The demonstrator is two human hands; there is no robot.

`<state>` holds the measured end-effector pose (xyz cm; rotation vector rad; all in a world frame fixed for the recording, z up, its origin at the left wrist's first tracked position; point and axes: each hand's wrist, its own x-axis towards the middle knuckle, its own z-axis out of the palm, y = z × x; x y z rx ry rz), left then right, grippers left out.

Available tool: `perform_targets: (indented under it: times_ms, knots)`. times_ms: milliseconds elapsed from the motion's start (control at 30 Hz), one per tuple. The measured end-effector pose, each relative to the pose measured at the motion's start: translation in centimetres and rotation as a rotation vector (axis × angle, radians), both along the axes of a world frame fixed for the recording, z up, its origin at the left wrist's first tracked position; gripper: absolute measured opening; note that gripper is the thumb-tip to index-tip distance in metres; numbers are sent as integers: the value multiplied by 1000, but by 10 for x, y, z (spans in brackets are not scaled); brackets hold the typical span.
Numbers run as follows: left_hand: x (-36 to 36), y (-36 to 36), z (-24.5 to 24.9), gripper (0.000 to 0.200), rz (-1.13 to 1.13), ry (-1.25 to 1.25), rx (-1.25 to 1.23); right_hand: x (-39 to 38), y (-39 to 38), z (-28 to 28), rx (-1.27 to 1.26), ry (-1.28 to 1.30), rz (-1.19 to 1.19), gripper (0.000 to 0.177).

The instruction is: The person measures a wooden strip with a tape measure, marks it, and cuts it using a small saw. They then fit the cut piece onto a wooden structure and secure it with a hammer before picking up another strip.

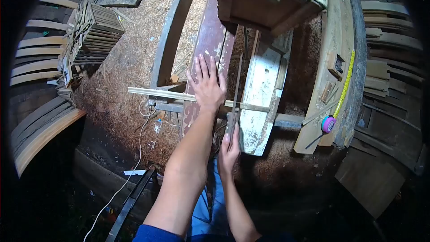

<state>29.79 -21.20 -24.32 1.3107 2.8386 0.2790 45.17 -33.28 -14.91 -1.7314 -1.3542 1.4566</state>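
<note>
Left hand [207, 85], grip open and flat, pins a thin wooden strip [152, 92] on the tabletop [260, 85], right hand [229, 150] clenched around a knife [236, 80] pointing to 12 o'clock just beside those fingers, so a slip could cut them.

The one camera, sitting on the person's head, is looking forward and steeply down from close range at the bench [262, 89], catching the left hand [207, 85] and right hand [229, 150] mid-frame while its wide lens is bending the edges.
</note>
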Motion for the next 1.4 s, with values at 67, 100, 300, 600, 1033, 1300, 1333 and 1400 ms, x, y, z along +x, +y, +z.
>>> perform_targets:
  times_ms: [67, 100, 300, 600, 1033, 1300, 1333, 1400]
  knots:
    - [-2, 2, 2, 65, 5, -1, 14, 1, 3, 3, -43, 19, 51, 57]
    - [-1, 1, 5, 65, 1, -24, 7, 0, 3, -1, -27, 43, 12, 55]
    - [1, -4, 3, 68, -1, -29, -6, -3, 2, -2, 65, -31, 11, 51]
    - [0, 0, 5, 68, 1, 2, 14, -11, 4, 3, 12, -91, -46, 48]
    - [1, 1, 1, 67, 6, 20, -11, 2, -8, -14, 140, -121, -10, 46]
    - [2, -2, -3, 68, -2, 45, 10, -9, 12, -11, 129, -37, -92, 44]
    - [1, -3, -2, 68, -8, 40, -3, -7, 7, -13, 196, -51, -74, 44]
    - [0, 0, 0, 68, -9, 41, -29, 8, -15, -13, 269, -76, -41, 43]
